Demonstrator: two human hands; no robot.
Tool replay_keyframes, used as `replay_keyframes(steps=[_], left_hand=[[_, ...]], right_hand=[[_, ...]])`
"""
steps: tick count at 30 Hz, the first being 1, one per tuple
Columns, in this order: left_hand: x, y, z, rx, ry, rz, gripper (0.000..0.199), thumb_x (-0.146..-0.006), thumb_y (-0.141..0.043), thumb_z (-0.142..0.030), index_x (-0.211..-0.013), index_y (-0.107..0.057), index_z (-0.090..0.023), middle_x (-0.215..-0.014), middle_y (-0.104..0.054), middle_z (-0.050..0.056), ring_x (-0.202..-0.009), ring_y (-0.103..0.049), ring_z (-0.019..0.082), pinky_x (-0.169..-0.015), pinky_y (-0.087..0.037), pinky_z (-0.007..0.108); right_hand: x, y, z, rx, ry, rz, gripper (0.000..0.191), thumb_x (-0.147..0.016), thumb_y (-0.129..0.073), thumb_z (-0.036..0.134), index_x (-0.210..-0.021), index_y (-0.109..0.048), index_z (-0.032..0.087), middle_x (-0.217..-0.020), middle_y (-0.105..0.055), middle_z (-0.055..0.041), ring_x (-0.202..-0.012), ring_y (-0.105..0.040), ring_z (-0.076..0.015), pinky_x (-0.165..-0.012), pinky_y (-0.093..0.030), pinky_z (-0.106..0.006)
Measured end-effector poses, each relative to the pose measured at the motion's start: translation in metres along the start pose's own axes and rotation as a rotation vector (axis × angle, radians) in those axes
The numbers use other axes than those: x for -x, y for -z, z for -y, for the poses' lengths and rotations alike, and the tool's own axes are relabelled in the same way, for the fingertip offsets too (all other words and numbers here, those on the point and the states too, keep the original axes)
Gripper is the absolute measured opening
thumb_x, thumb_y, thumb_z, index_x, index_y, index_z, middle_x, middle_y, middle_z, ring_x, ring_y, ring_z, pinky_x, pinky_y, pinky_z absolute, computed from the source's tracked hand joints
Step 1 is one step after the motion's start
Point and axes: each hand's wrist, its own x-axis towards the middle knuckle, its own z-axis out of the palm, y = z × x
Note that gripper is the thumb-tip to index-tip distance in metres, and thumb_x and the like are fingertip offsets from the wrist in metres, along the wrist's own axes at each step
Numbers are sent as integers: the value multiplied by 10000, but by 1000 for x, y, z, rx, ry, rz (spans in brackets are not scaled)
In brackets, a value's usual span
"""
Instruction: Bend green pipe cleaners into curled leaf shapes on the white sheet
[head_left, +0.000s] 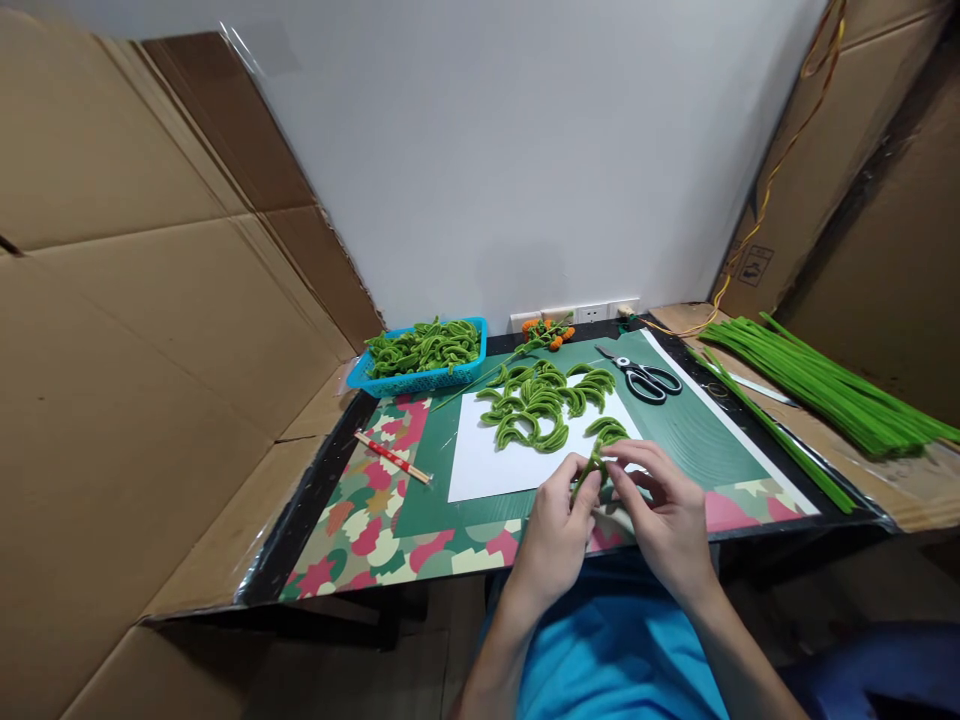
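Observation:
Near the table's front edge, my left hand (556, 522) pinches a green fuzzy stem piece (592, 468) between thumb and fingers. My right hand (660, 505) is close beside it, its thumb and fingertips closed at the same piece. Just beyond my hands, a small bunch of curved green pieces (606, 431) lies on a white sheet (472, 468). More curved green pieces (534, 400) are grouped on the sheet to the left. My fingers partly hide the held piece.
A blue basket (420, 381) of green pieces stands at the back left. Orange-and-green flowers (551, 333) and black-handled scissors (646, 380) lie at the back. Long green stems (825, 390) are on the right, wrapped chopsticks (394, 458) on the left. Cardboard walls flank the table.

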Motion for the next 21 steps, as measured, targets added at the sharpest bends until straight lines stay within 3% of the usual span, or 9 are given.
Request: replay_keyframes(steps=[3, 5, 11, 14, 17, 19, 21], left_hand=[[1, -1, 0, 35, 0, 6, 364, -1027, -541, -558, -951, -540, -202, -718, -476, -48, -576, -398, 97, -548, -337, 218], [1, -1, 1, 70, -6, 31, 363, -1025, -551, -559, -959, -526, -203, -726, -467, -50, -581, -387, 94, -549, -334, 215], [-2, 3, 2, 174, -7, 88, 331, -1032, -569, -531, -1031, -511, -205, -721, -441, -66, -538, -347, 76, -493, -286, 209], [-4, 4, 2, 209, 8, 37, 319, -1034, -567, -522, -1030, -509, -208, -743, -477, -52, -532, -388, 72, -487, -306, 208], [-7, 4, 3, 247, 39, -6, 313, -1013, -604, -520, -1064, -507, -226, -739, -502, -59, -477, -388, 62, -427, -274, 195], [-11, 5, 4, 247, 31, -4, 302, -1005, -628, -500, -1069, -511, -229, -714, -518, -70, -452, -391, 52, -416, -291, 174], [-15, 7, 6, 259, 33, 22, 300, -1015, -606, -509, -1081, -502, -235, -698, -530, -78, -416, -374, 48, -389, -296, 165]], right_hand=[[-1, 2, -1, 25, 63, 32, 334, -1058, -523, 208, -1305, -719, 318, -1322, -650, -73, -1216, -647, -223, -953, -571, -330], [-3, 3, -1, 24, 92, 86, 379, -1058, -473, 189, -1324, -711, 317, -1372, -630, -76, -1290, -611, -238, -1033, -544, -370], [-5, 2, -3, -31, 46, 24, 230, -1067, -506, 265, -1179, -706, 256, -1265, -645, -107, -1244, -621, -262, -821, -605, -315], [-4, -1, -2, -23, 21, 20, 165, -1046, -583, 298, -1144, -707, 250, -1208, -655, -110, -1131, -660, -251, -777, -613, -306], [-4, -4, 1, -55, -15, 6, 122, -1013, -647, 308, -1100, -695, 237, -1074, -691, -81, -894, -698, -207, -693, -607, -284], [-6, -6, 1, -72, -74, 31, 109, -1008, -657, 312, -1053, -690, 218, -1005, -707, -57, -741, -686, -163, -627, -586, -262], [-8, -7, 0, -58, -108, 36, 99, -995, -678, 302, -989, -695, 205, -914, -717, -33, -702, -686, -147, -623, -571, -245]])
